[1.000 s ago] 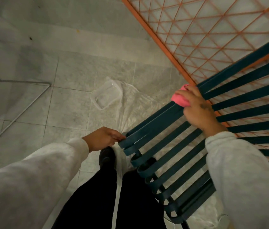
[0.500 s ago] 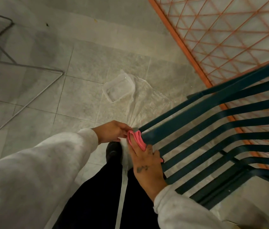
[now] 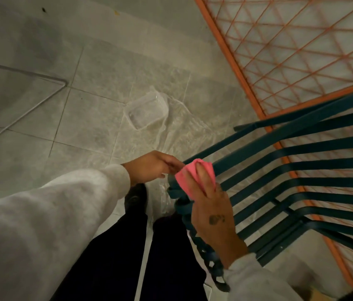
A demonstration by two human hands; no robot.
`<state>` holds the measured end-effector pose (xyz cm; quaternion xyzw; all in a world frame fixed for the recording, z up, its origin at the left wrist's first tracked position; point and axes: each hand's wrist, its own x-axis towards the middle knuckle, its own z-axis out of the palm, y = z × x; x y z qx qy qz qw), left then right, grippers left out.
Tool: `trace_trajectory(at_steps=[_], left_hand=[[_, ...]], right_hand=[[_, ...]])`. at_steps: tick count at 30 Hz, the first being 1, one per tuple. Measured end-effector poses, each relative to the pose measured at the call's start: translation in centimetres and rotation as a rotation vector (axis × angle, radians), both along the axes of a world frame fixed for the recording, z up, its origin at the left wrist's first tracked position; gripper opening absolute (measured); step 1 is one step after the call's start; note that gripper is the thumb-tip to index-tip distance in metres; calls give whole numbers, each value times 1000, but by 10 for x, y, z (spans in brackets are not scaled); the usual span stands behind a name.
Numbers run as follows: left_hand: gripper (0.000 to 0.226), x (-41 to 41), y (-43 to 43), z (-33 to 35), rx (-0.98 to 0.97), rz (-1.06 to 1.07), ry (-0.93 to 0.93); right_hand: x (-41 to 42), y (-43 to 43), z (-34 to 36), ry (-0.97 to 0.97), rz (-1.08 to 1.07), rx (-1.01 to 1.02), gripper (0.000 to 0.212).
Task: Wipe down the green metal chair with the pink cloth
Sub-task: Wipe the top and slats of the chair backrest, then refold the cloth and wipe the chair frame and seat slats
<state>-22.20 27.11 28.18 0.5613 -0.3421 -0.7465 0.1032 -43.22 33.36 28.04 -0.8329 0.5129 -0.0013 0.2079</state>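
Observation:
The green metal chair (image 3: 301, 166) fills the lower right, its slats fanning out from curled ends near my legs. My right hand (image 3: 213, 216) presses the pink cloth (image 3: 187, 177) onto the curled ends of the upper slats, fingers spread over the cloth. My left hand (image 3: 152, 166) sits just left of the cloth at the chair's edge, its fingertips closed near the top slat's end; the cloth hides whether it grips the slat.
An orange wire-mesh panel (image 3: 236, 61) leans behind the chair at the upper right. A clear plastic container (image 3: 147, 111) lies on a plastic sheet on the tiled floor. A thin metal frame (image 3: 30, 74) stands at the upper left. My dark-trousered legs are below.
My right hand slid the pink cloth from far along a slat back to the slat ends near my left hand, then a little further over the curled ends. The view shifted left.

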Motion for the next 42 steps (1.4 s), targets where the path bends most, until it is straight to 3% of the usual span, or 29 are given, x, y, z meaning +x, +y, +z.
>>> trace_trajectory(at_steps=[3,9,16,22,26,29,32,34,37,39,42], left_hand=[[36,-20,-16,5,5,23,87],[39,-70,-56,16,-87,-85,122],[37,-115,-105,33,-208,-180,31],[27,-171,-146,63,-362,-152,-52],[20,-199,-167,76,-395,71,-80],[28,-201,-177,82,-251,291,82],[28,-189,-191,81,-231,352,145],[29,-180,-203,72,-236,339,122],[28,-170,-227,46,-273,232,22],[26,-167,-240,27,-306,124,-37],[20,-165,-257,-2,-342,7,-109]], right_hand=[[-15,-31,4,-155,-270,45,77],[-48,-88,8,-299,-499,174,83],[-82,-125,8,-370,-546,179,88],[-124,-173,31,-279,-496,177,87],[-123,-201,77,-271,-564,309,81],[-101,-201,100,-511,-627,332,97],[-88,-198,105,-678,-657,371,104],[-89,-198,101,-663,-695,317,94],[-89,-201,80,-542,-882,46,55],[-81,-206,68,-488,-970,-68,40],[-52,-222,62,-529,-1091,51,37]])
